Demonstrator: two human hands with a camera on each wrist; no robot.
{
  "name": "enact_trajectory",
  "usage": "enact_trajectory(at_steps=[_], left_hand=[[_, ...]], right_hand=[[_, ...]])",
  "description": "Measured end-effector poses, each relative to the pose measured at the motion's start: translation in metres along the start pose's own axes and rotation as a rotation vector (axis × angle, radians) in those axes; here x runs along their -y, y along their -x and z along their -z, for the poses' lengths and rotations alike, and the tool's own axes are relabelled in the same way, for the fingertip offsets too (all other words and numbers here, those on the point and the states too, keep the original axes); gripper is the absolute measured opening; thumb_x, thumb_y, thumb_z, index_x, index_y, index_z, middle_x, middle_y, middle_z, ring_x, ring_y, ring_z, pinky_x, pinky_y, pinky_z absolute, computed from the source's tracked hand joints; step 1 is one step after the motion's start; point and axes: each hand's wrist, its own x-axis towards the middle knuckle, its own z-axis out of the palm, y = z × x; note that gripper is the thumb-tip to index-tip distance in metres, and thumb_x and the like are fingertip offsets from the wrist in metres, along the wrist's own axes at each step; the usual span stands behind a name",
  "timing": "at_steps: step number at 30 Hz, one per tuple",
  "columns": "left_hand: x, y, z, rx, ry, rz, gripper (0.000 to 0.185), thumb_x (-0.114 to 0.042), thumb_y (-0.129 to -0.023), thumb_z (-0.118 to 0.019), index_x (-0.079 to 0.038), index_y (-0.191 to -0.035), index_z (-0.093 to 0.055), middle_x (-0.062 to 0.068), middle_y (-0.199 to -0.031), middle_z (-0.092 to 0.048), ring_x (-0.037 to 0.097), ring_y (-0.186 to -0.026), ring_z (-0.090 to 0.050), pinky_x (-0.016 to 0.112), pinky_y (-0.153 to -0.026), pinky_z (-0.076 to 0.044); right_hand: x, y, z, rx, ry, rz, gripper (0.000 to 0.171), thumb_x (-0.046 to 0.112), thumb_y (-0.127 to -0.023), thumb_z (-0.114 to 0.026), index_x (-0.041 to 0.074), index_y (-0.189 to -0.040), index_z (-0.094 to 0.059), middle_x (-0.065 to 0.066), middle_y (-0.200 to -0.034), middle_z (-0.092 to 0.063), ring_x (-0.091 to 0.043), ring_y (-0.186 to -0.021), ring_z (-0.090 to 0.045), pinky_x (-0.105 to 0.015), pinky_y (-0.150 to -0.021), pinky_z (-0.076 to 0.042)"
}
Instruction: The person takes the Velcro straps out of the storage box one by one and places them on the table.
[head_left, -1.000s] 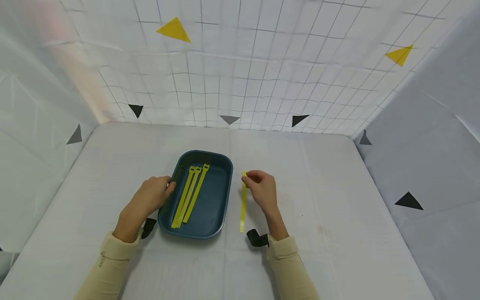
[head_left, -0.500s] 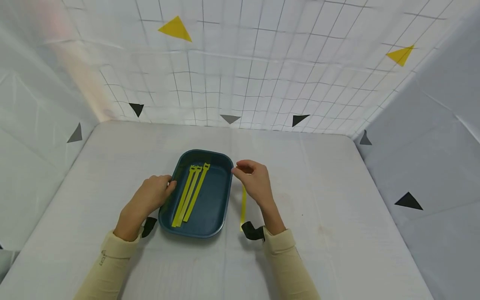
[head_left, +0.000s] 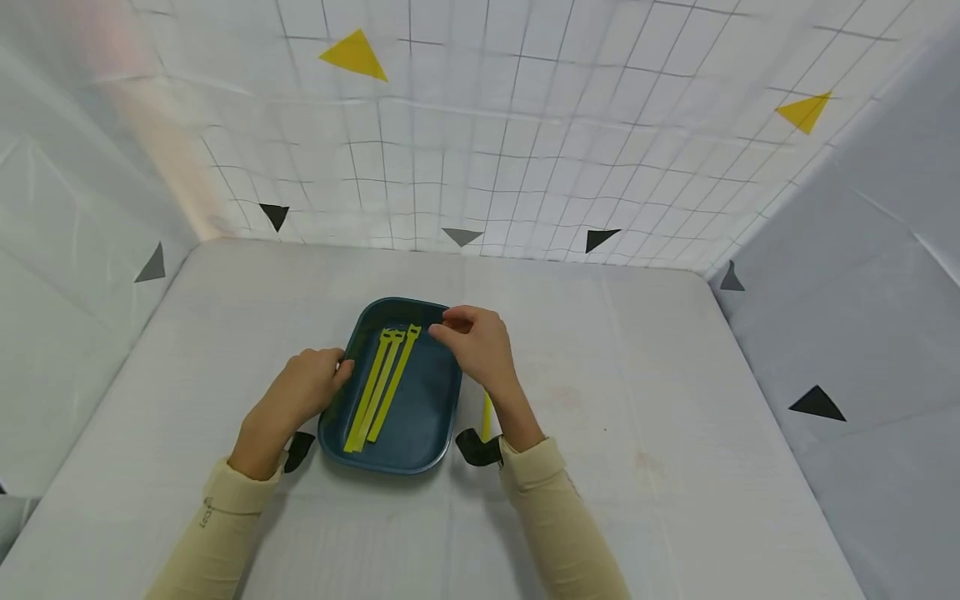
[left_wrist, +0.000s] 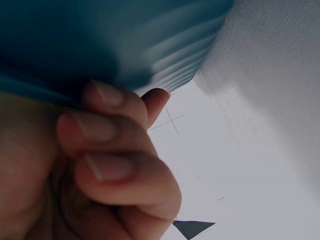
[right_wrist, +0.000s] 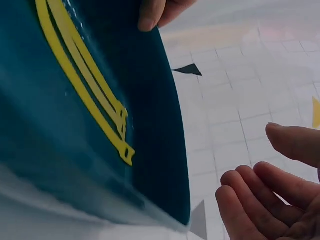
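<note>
A dark blue rectangular tray stands on the table with three yellow hook-and-loop cable ties lying lengthwise inside it. At its left rim, my left hand grips the wall, thumb inside; the left wrist view shows curled fingers against the tray's outside. Above the tray's far right corner hovers my right hand. Its thumb and fingers are apart with nothing between them, as the right wrist view shows. Another yellow cable tie lies on the table right of the tray, mostly hidden by my right hand and wrist.
The table has a white cover. A white gridded sheet hangs behind, and plain sheets enclose both sides. Black wrist-camera mounts protrude beside both wrists, the right one close to the tray's side.
My right hand has left the loose cable tie and moved left and away from me, over the tray's far right corner. The left hand keeps its grip; the tray stays in place.
</note>
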Motion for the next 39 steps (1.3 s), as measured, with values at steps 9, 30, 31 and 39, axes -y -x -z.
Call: enact_trajectory(at_steps=[9,30,31,39], left_hand=[[0.002,0.000,0.001,0.009,0.001,-0.003,0.025,-0.015,-0.104,-0.051,-0.001,-0.083,-0.058,0.006,-0.065,-0.052,0.020,-0.057,-0.049,0.034,-0.055,-0.042],[0.007,-0.005,0.001,0.037,-0.002,0.023,0.025,-0.016,-0.104,-0.051,0.002,-0.092,-0.061,0.007,-0.072,-0.058,0.022,-0.064,-0.055,0.037,-0.061,-0.046],[0.007,-0.005,0.001,0.035,-0.001,0.020,0.025,-0.016,-0.104,-0.051,0.002,-0.091,-0.061,0.007,-0.072,-0.057,0.022,-0.064,-0.055,0.037,-0.061,-0.046],[0.008,-0.006,0.000,0.013,-0.003,0.004,0.024,-0.016,-0.103,-0.052,0.002,-0.090,-0.061,0.007,-0.070,-0.057,0.022,-0.063,-0.055,0.038,-0.060,-0.046]], right_hand=[[0.005,-0.010,-0.022,0.057,-0.040,0.019,0.029,0.012,-0.090,-0.073,-0.004,-0.115,-0.069,-0.014,-0.103,-0.069,-0.027,-0.094,-0.066,-0.036,-0.081,-0.053],[0.001,-0.039,-0.058,0.162,0.150,-0.133,0.033,0.018,-0.093,-0.071,0.000,-0.120,-0.067,-0.012,-0.112,-0.067,-0.027,-0.101,-0.064,-0.040,-0.086,-0.051],[-0.001,-0.040,-0.060,0.161,0.149,-0.144,0.033,0.018,-0.093,-0.071,0.000,-0.120,-0.067,-0.012,-0.112,-0.067,-0.028,-0.102,-0.063,-0.040,-0.087,-0.051],[-0.014,-0.041,-0.072,0.152,0.184,-0.209,0.045,0.016,-0.090,-0.073,-0.001,-0.130,-0.060,-0.016,-0.122,-0.064,-0.030,-0.111,-0.061,-0.042,-0.091,-0.050]])
